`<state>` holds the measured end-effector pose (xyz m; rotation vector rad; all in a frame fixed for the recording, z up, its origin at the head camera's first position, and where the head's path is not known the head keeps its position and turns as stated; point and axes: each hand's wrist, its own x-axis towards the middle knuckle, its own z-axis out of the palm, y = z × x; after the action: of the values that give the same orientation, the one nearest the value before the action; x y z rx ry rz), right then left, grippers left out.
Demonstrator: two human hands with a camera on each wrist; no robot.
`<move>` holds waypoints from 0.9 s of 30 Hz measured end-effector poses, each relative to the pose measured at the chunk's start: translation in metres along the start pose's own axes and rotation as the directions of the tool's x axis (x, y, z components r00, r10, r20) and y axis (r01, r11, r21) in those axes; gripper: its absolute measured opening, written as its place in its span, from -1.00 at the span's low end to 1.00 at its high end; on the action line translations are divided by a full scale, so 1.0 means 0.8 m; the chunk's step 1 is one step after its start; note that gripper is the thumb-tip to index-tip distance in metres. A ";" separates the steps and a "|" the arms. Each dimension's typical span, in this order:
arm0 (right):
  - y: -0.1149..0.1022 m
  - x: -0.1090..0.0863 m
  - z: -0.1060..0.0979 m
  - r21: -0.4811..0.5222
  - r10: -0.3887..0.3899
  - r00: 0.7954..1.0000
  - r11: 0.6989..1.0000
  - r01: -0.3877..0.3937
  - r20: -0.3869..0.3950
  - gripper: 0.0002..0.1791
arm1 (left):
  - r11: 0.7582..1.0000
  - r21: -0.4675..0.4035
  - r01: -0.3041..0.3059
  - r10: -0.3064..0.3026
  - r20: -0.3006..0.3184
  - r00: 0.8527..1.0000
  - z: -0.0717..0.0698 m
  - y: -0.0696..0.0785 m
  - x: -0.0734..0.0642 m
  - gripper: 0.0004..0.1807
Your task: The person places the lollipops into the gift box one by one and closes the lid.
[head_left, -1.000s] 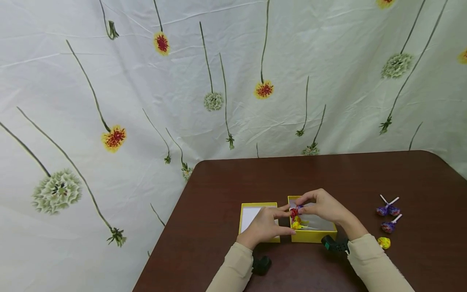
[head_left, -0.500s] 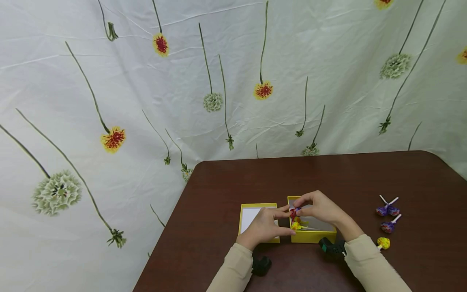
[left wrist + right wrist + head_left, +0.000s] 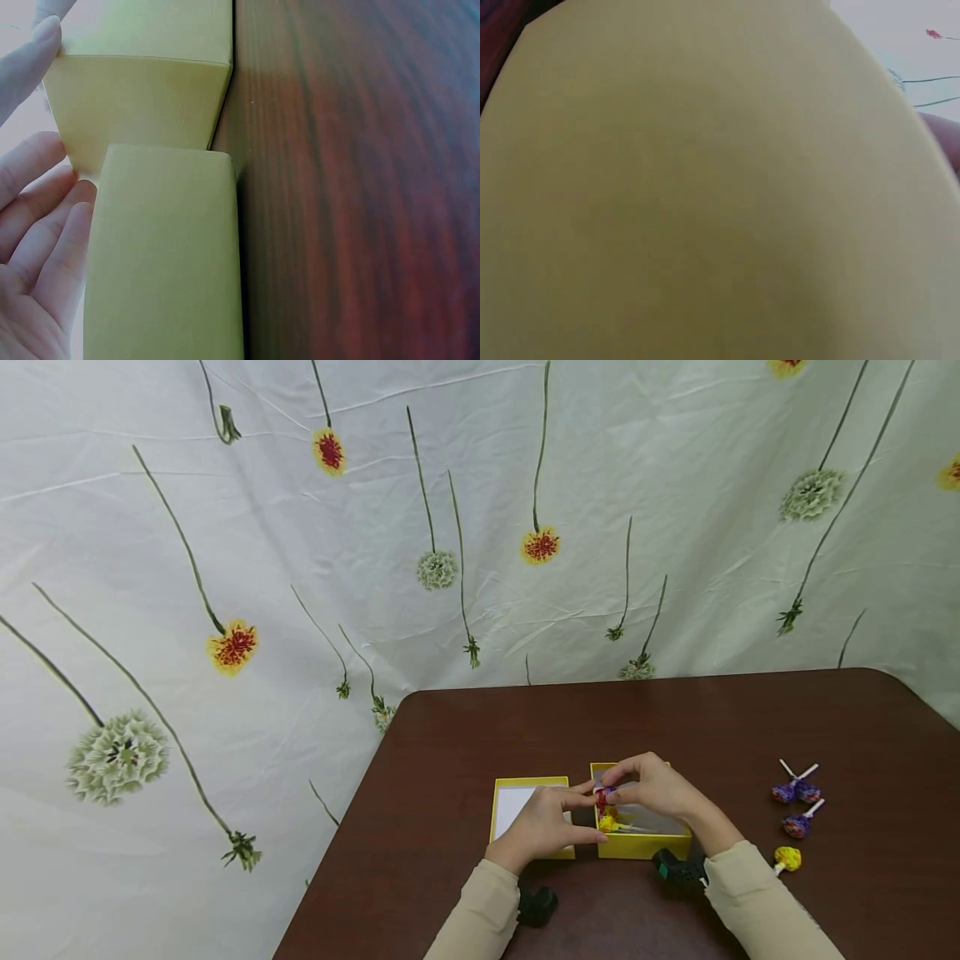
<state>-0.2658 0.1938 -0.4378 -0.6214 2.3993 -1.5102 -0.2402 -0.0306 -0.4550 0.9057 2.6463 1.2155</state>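
Note:
A yellow box stands uncovered on the table, its inside pale. My left hand holds its left end, thumb at the near corner and fingertips at the left rim. In the left wrist view, this thumb meets the edge of the box. My right hand reaches into the box and pinches a red-and-purple wrapped lollipop near the left wall. Below it in the box lies a yellow lollipop. Yellow cardboard fills most of the right wrist view, hiding the right fingers.
The yellow lid, white inside, lies left of the box, partly behind my left hand. On the dark wooden table, several lollipops lie at right: purple lollipops and a yellow lollipop beside the right sleeve. A flowered cloth hangs behind.
My right hand and sleeve have shifted slightly left and down, exposing the stick of the yellow lollipop on the table. The left hand stays at the box.

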 end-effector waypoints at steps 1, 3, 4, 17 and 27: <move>0.000 0.000 0.001 0.007 0.001 1.000 1.000 -0.001 0.005 -0.83 | 1.000 0.004 -0.002 0.002 0.000 1.000 0.000 0.000 0.000 -0.44; 0.001 0.001 0.004 0.011 -0.007 1.000 1.000 0.007 0.016 -0.82 | 1.000 0.004 -0.003 0.003 0.003 1.000 -0.001 0.000 0.000 -0.44; 0.002 0.001 0.006 0.011 -0.009 1.000 1.000 0.009 0.019 -0.82 | 1.000 0.001 -0.004 0.004 0.006 1.000 -0.001 0.000 0.000 -0.44; 0.004 0.002 0.015 -0.036 -0.004 1.000 0.999 0.005 0.029 -0.86 | 1.000 -0.020 0.001 -0.001 0.004 1.000 -0.002 0.002 -0.001 -0.45; 0.006 0.001 0.014 0.005 0.025 0.999 1.000 -0.025 0.028 -0.81 | 1.000 -0.011 -0.014 0.014 -0.004 1.000 0.001 0.000 0.000 -0.44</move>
<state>-0.2632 0.1862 -0.4470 -0.6057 2.3727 -1.4874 -0.2402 -0.0302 -0.4554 0.9227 2.6379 1.2347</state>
